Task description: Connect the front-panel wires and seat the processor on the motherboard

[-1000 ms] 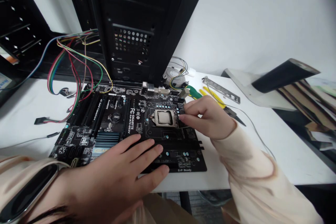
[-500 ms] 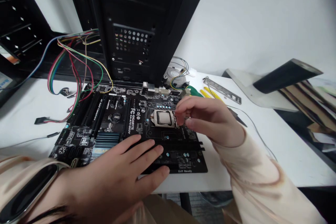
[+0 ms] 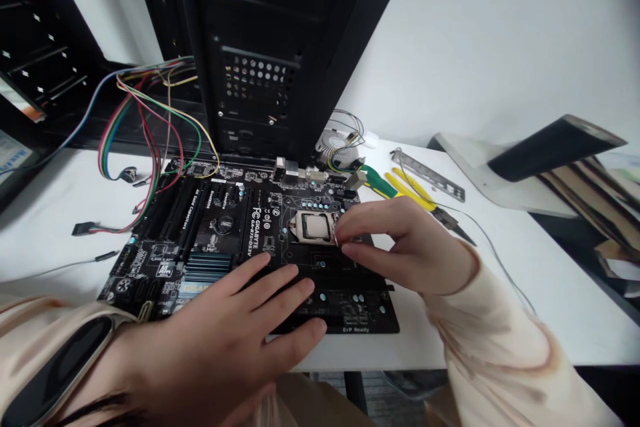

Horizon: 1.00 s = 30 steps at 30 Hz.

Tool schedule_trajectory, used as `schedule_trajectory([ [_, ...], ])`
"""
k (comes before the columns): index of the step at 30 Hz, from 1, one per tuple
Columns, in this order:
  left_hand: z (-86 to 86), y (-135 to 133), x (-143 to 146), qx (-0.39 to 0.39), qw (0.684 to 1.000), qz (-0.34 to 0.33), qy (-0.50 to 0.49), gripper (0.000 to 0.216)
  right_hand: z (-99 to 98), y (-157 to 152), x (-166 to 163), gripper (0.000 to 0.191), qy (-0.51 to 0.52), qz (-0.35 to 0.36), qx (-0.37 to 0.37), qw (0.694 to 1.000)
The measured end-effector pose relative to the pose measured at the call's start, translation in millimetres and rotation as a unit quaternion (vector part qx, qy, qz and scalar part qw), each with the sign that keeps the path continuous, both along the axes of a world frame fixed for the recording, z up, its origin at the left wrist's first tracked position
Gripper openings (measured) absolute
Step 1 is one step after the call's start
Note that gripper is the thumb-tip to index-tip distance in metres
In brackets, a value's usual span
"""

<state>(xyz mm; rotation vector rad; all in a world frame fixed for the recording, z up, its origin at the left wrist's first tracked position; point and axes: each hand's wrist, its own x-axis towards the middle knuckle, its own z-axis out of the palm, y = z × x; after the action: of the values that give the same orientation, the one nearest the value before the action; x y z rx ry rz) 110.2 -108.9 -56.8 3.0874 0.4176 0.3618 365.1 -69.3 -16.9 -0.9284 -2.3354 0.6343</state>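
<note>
A black Gigabyte motherboard [image 3: 295,263] lies flat on the white table. On it, a processor [image 3: 317,225] sits inside the metal frame of the CPU socket [image 3: 296,227]. My left hand [image 3: 235,327] rests palm down across the board's near edge, fingers spread, holding nothing. Thumb and index finger of my right hand [image 3: 383,243] are pinched at the socket's right edge, on what looks like the thin socket lever, mostly covered by the fingertips. Left of my left hand's fingers is a blue ribbed heatsink [image 3: 205,268].
An open black computer case [image 3: 255,7] stands behind the board, with coloured wires [image 3: 193,130] trailing over its left part. Beyond the right hand lie yellow-green pliers [image 3: 407,188], a metal I/O plate [image 3: 430,175] and a CPU fan [image 3: 337,147]. A grey stand [image 3: 505,180] is at right.
My right hand has come down slightly to the socket's right edge, and its thumb and index finger have closed together. My left hand stays spread on the board. The view has shifted slightly.
</note>
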Motion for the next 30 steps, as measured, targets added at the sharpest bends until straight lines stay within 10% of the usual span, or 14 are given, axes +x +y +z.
schedule_trajectory([
  [30,-3.1,-3,4,0.007,1.000,0.008,0.003,0.047,-33.2,7,-9,0.018,-0.082,0.068,0.148,0.983],
])
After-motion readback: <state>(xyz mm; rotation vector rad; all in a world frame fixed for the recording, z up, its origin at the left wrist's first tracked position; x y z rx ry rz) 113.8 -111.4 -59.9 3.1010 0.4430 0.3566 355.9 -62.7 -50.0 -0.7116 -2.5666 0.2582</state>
